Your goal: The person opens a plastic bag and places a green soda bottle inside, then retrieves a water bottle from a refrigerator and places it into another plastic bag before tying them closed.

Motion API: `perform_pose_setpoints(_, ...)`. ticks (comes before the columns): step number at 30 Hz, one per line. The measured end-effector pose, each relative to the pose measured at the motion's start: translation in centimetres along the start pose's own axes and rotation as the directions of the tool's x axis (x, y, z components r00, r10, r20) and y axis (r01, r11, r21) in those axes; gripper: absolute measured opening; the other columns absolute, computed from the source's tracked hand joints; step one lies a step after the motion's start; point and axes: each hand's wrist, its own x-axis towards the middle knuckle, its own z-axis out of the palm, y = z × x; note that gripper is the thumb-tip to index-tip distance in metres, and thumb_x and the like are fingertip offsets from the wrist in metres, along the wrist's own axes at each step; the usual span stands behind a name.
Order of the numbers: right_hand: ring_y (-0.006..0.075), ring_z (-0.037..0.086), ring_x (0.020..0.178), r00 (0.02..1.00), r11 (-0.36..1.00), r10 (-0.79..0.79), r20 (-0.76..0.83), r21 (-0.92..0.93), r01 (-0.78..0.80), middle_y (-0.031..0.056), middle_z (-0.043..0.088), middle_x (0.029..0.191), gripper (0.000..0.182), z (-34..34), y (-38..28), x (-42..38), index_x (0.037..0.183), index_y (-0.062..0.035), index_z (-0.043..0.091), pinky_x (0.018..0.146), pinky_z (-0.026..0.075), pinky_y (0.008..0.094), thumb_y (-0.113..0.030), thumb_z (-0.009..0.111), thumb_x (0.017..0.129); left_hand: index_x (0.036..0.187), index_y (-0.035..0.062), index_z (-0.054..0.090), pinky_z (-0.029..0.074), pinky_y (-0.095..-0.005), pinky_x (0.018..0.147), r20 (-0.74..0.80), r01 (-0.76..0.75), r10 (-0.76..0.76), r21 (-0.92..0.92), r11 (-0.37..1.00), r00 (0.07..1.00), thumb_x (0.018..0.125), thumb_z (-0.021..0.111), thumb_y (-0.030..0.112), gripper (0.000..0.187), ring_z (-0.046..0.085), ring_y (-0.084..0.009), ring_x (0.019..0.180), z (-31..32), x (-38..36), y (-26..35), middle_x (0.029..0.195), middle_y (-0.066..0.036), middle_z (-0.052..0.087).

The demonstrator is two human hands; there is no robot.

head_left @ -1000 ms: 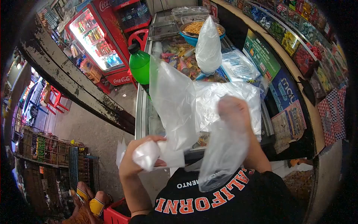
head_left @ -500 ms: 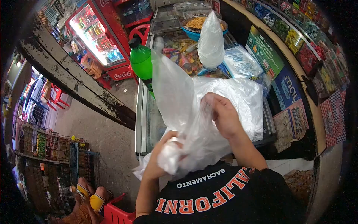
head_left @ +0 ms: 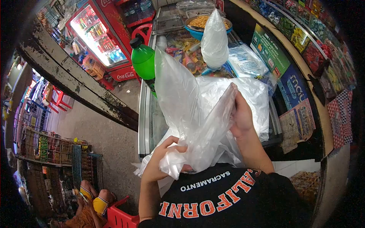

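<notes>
My left hand is closed around the bunched end of a clear plastic bag, close to my shirt. The fingers of my right hand pinch the bag's other side, partly hidden behind the film. Another upright sheet of plastic bag rises between my hands and a green soda bottle with a black cap. Beneath my hands a stack of white plastic bags lies on the glass-topped freezer. Beyond it stands a filled, pointed plastic bag with white contents.
A blue basin of peanut-like food stands at the far end of the freezer. Packaged plastic bags lie at right. Left are a wooden post, a red drinks fridge and a seated person.
My right hand has turned and moved slightly right, drawing the bag's edge outward. The bunched end at my left hand has shifted a little, and that hand stays closed.
</notes>
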Motion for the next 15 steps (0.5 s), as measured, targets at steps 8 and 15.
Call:
perform_pose_setpoints(8,0.0082,0.047,0.058,0.948,0.718,-0.219,0.231,-0.62,0.317,0.0056,0.058,0.071,0.042,0.8,3.6,-2.2,0.076,0.0012,0.058,0.058,0.039,0.0213,-0.031,0.033,0.088,0.095,0.008,0.059,0.041,-0.0277,0.07,0.139,-0.127,0.104,0.165,0.978,0.985,0.051,0.068,0.016,0.045,0.053,-0.0225,0.08,1.1,0.7,1.4,0.097,-0.012,0.048)
perform_pose_setpoints(15,0.0071,0.037,0.046,0.987,0.854,-0.157,-0.045,-0.508,0.113,-0.0016,0.041,0.05,0.044,-0.1,2.6,-1.1,0.071,-0.0016,0.055,0.045,0.03,0.0213,-0.037,0.035,0.087,0.08,0.0078,0.059,0.043,-0.0285,0.064,0.373,0.019,-0.053,0.095,0.995,0.926,0.053,0.064,0.011,0.028,0.058,-0.0215,0.07,1.4,-0.5,0.6,0.107,-0.012,0.046)
